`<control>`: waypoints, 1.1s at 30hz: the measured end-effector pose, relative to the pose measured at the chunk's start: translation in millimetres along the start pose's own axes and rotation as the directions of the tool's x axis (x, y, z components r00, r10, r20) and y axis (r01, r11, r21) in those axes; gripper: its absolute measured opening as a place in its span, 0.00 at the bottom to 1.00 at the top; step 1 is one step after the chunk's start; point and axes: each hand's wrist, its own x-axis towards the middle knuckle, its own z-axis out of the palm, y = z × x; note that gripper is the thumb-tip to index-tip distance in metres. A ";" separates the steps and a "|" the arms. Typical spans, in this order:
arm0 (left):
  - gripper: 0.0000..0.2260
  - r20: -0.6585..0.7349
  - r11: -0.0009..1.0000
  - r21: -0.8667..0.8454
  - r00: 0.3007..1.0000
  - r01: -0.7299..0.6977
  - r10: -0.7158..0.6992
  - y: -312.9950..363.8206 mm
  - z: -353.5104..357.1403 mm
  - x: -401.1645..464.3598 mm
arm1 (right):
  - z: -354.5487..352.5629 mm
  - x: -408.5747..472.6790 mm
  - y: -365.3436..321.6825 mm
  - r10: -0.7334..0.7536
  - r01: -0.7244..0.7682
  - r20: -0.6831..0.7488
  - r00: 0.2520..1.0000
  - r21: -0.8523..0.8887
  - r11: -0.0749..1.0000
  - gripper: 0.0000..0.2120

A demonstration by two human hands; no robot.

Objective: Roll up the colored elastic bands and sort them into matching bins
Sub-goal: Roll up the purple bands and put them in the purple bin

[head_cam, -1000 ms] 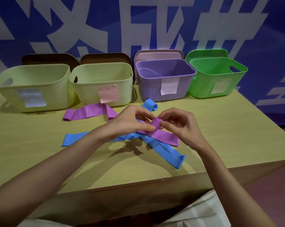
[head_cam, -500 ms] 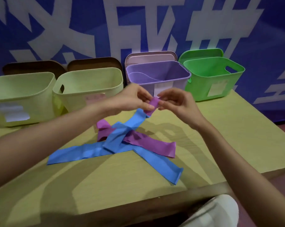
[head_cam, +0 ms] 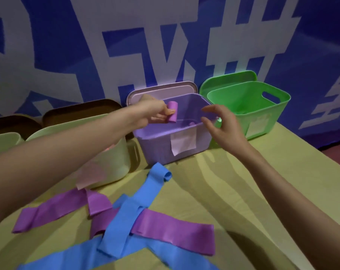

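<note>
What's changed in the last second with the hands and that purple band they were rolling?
The left hand has carried the purple roll from above the table to over the purple bin. The right hand has let go of it and now hangs open over the bin's right side. The loose purple bands and blue bands stayed on the table.
</note>
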 end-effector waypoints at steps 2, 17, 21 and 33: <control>0.03 0.050 0.994 -0.020 0.993 0.105 -0.104 1.3 8.0 26.3 | 7.6 4.7 11.3 -0.020 0.020 0.001 1.000 -0.058 0.998 0.10; 0.13 0.075 0.893 0.186 0.900 0.411 -0.430 -33.8 67.7 117.8 | 29.0 12.5 27.5 0.024 -0.036 -0.182 0.983 -0.062 0.997 0.07; 0.13 0.058 0.884 0.209 0.897 0.417 -0.437 -42.6 73.7 127.5 | 29.4 11.9 29.6 0.028 -0.045 -0.164 0.986 -0.103 0.994 0.07; 0.05 -0.032 0.869 0.403 0.953 0.289 -0.302 -51.9 83.7 141.5 | 30.3 11.3 30.7 0.029 -0.047 -0.149 0.988 -0.119 0.992 0.07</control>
